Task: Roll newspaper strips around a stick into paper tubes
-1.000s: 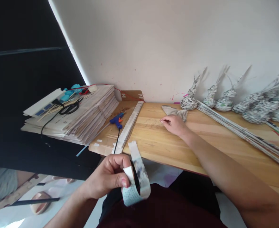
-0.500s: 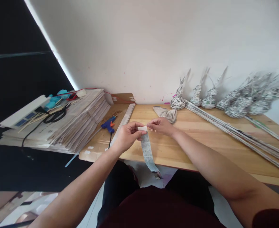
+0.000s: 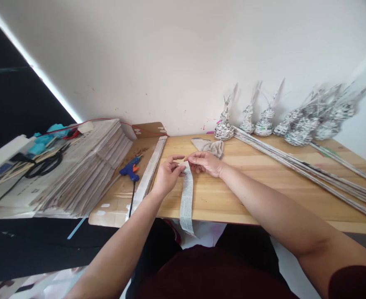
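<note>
A long strip of printed newspaper (image 3: 187, 197) hangs down from my fingers, its lower end past the table's front edge. My left hand (image 3: 169, 174) pinches the strip's upper end between thumb and fingers from the left. On the other side, the thumb and index finger of my right hand (image 3: 206, 164) are closed at the strip's top corner. Just behind my hands lies a crumpled grey-beige cloth (image 3: 209, 146) on the wooden table (image 3: 233, 199).
Left of my hands, a blue glue gun (image 3: 130, 169) rests on cardboard (image 3: 108, 207) beside a tall stack of newspapers (image 3: 86, 178). That stack carries a black cable (image 3: 47, 162). Several woven paper figures (image 3: 224, 126) stand along the wall. Long paper rods (image 3: 295, 166) lie at right.
The view has turned slightly left-to-right across the scene, with the table things shifting left. The strip hangs straighter, and my right hand has drawn closer to my left at its top end.
</note>
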`<state>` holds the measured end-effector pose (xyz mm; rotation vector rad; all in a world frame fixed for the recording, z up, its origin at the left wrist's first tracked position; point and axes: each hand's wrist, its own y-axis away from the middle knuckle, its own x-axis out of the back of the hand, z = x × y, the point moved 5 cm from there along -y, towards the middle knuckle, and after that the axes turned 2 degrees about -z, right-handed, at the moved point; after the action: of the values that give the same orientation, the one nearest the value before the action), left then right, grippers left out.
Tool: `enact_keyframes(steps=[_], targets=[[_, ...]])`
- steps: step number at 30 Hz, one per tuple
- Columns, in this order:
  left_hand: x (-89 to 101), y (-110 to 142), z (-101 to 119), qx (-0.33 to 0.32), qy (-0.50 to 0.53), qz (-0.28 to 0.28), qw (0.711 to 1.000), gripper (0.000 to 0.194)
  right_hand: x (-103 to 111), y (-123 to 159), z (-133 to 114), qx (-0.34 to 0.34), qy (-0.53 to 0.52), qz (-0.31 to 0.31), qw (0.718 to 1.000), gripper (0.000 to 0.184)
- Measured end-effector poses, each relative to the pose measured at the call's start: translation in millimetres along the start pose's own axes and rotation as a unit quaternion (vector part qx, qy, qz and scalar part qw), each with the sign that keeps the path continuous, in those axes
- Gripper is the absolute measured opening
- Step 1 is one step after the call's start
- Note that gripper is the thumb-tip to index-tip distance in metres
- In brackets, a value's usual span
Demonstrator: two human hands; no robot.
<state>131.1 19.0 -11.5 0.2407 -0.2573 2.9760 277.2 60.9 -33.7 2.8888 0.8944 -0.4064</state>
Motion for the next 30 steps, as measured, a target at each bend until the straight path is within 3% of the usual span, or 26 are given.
enact_keyframes(steps=[30], targets=[[0.2,7.0,-11.0,0.01,0.017,0.004,1.0,0.037,-3.9,1.0,-1.8,-0.008,0.052,-0.02,0.998,0.03]])
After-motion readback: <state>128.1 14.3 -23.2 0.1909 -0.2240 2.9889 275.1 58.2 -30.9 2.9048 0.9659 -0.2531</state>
